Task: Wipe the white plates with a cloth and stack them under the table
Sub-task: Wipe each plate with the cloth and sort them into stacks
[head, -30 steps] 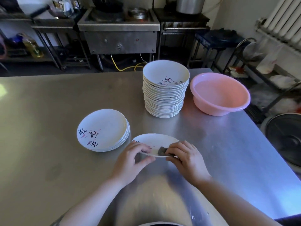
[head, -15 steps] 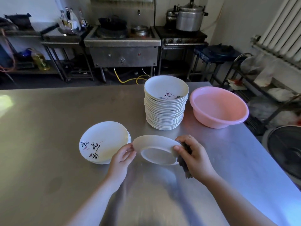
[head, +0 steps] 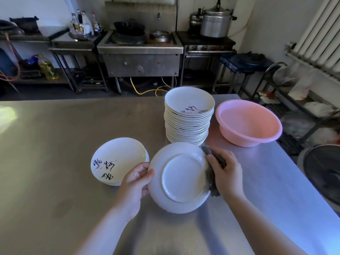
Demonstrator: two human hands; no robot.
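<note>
A white plate point(head: 181, 178) is tilted up above the steel table point(head: 55, 135), its underside facing me. My left hand point(head: 137, 178) grips its left rim. My right hand point(head: 225, 171) presses a dark grey cloth point(head: 211, 174) against the plate's right rim. A tall stack of white plates point(head: 188, 118) with black and pink lettering stands behind it. To the left lies a short stack of the same plates point(head: 119, 160), face up.
A pink plastic basin point(head: 248, 123) sits at the table's right, beside the tall stack. The table's right edge runs close to a black fan point(head: 323, 172) and a wire rack point(head: 294, 100). Stoves and pots line the far wall.
The plate was lying face up on the table under both hands; it has been lifted and turned over, and the cloth has moved to its right rim. My view has tilted up.
</note>
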